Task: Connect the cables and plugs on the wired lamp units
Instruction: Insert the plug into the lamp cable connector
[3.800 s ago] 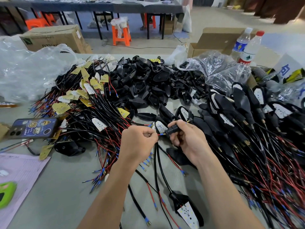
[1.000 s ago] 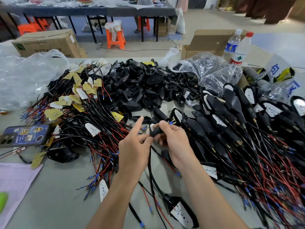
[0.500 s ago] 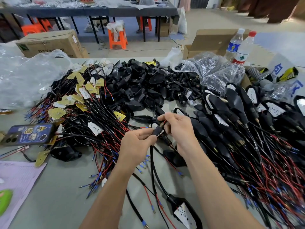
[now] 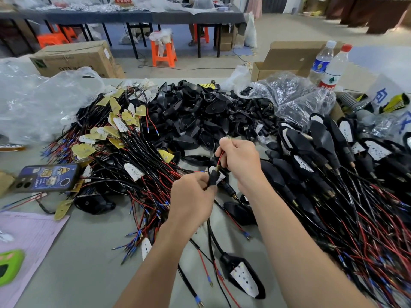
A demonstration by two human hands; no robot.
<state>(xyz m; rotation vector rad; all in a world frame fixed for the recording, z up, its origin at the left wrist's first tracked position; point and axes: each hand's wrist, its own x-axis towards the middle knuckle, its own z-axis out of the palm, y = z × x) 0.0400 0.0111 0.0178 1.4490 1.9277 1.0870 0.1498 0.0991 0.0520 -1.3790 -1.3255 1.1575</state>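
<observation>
Left hand (image 4: 193, 196) gripped black plug (image 4: 213, 177) just above mid-tabletop; right hand (image 4: 240, 161) pinched red wire (image 4: 220, 160) rising from the plug's top; 1 lamp unit (image 4: 244, 276) lay by the near edge between the forearms; wire heap (image 4: 133, 156) crowded left, finished units (image 4: 322, 152) right; bare tabletop (image 4: 89, 252) showed front-left, near phone (image 4: 44, 177).

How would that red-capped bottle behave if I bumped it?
The red-capped bottle stands upright, tall and narrow, so it would likely tip. Being round, it might then roll. I cannot see how full it is, so its weight is uncertain.
</observation>
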